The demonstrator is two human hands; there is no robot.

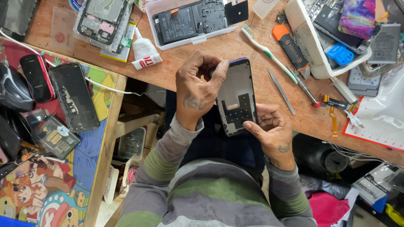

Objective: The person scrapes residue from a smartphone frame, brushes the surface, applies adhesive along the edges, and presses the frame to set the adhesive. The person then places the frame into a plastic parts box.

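Both hands hold a phone back cover (236, 97), inner side up, dark grey with a purple rim, over the near edge of the wooden bench (235, 46). Left hand (197, 90) grips the cover's top left corner, its fingers (220, 72) curled and clamped on the rim. Right hand (272, 126) holds the lower right part, thumb pressed on the inner face, fingers closed under the edge.

On the bench just right of the cover lie metal tweezers (282, 91). Beyond them are a green-and-white toothbrush (266, 51) and an orange-handled screwdriver (291, 49). Behind the hands sits a clear tray (156, 26) with an opened phone (190, 20), battery showing. A white glue tube (144, 51) lies left of the tray. A white tub (304, 38) of phone parts sits at the far right.

A lower side table at left, covered in a cartoon print (38, 189), carries a black phone (74, 96) lying flat and a red-edged phone (37, 78) beside it. Striped grey-green sleeves cover both forearms.
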